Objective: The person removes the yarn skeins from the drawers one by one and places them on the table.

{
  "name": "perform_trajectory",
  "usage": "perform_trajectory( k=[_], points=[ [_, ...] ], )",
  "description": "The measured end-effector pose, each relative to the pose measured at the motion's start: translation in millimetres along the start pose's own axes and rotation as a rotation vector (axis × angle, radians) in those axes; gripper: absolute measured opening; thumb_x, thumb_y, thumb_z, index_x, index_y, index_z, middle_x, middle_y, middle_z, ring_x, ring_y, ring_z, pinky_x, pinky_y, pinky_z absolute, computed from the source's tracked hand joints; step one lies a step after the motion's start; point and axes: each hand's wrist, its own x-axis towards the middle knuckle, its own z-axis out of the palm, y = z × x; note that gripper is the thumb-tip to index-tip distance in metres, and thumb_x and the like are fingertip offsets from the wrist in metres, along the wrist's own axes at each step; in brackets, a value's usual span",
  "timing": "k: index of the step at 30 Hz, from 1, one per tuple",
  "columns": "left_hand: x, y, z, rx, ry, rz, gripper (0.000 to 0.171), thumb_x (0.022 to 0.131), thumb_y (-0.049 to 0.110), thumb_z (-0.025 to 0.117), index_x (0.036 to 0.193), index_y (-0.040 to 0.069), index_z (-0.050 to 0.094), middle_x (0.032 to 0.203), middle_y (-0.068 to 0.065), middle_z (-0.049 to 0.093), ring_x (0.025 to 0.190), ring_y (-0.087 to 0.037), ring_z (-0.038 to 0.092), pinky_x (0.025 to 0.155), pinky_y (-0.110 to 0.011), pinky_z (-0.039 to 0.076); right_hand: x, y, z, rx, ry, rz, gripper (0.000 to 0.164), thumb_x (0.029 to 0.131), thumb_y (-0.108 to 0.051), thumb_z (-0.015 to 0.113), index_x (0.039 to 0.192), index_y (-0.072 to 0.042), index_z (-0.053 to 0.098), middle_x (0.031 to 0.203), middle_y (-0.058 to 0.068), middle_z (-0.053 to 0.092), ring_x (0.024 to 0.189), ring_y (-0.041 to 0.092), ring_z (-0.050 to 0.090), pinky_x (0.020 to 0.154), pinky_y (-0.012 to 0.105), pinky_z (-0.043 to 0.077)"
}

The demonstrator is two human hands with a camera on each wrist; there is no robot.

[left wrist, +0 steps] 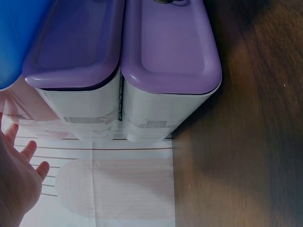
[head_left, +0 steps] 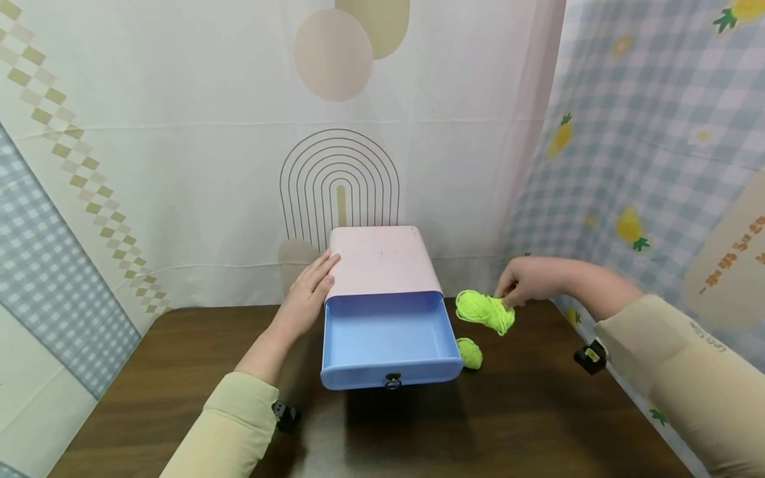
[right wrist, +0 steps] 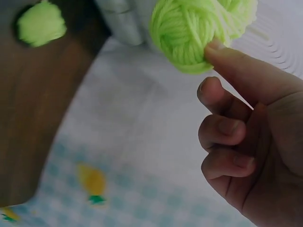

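Note:
A neon yellow-green skein of yarn (head_left: 485,311) hangs in the air, pinched by my right hand (head_left: 532,282) between thumb and fingertips. In the right wrist view the thumb presses the yarn (right wrist: 189,35) while the other fingers curl below it. A second yellow-green yarn ball (head_left: 469,353) lies on the table, right beside the drawer unit. My left hand (head_left: 307,292) rests with extended fingers at the left edge of the pink top (head_left: 382,259) of that unit. Its blue top drawer (head_left: 385,332) is pulled out, with bare inside and a small ring pull on the front.
Two purple drawer fronts (left wrist: 170,47) below the blue one are closed, seen in the left wrist view. The dark wooden table (head_left: 526,405) ends against a patterned cloth backdrop (head_left: 215,192) behind and a checked pineapple cloth (head_left: 633,166) on the right.

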Motion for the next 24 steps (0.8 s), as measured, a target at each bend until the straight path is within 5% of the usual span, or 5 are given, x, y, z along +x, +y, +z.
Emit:
perform_trajectory(
  k=[10,24],
  points=[
    [0.9,-0.1,-0.7,-0.009,0.006,0.008,0.048,0.108,0.038,0.033,0.153,0.022,0.041,0.163,0.001,0.026,0.148,-0.032,0.023,0.114,-0.061,0.018,7.0,64.5,43.5,0.013,0.027,0.046,0.041,0.088,0.005,0.058,0.059,-0.015,0.036,0.054,-0.006,0.026,0.050,0.011,0.020,0.052,0.028,0.023],
    [-0.5,0.2,-1.5,-0.011,0.005,-0.001,0.048,0.108,0.037,0.034,0.153,0.021,0.042,0.163,0.002,0.026,0.148,-0.031,0.024,0.115,-0.060,0.019,27.5,118.6,95.8,-0.037,0.042,0.081,0.042,0.078,0.009,0.057,0.057,-0.018,0.032,0.056,-0.007,0.018,0.052,0.010,0.014,0.053,0.029,0.018]
  ],
)
